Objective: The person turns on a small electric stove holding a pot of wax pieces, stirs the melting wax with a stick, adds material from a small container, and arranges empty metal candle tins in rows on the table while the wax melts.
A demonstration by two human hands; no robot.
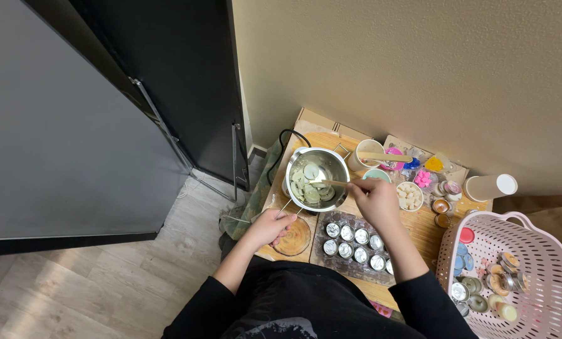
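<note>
Low wooden table (419, 235) against a beige wall, a dark cabinet at 10 o'clock. The steel saucepan (317, 179) holding pale wax discs (307, 186) stands at 12 o'clock from the left hand (270, 227), which is curled closed around the pan's handle. The right hand (376, 199), at 3 o'clock from the pan, grips a wooden stick (331, 183) reaching into the discs. Metal tealight cups (355, 243) lie below; a pink basket (532, 276) at 4 o'clock.
</note>
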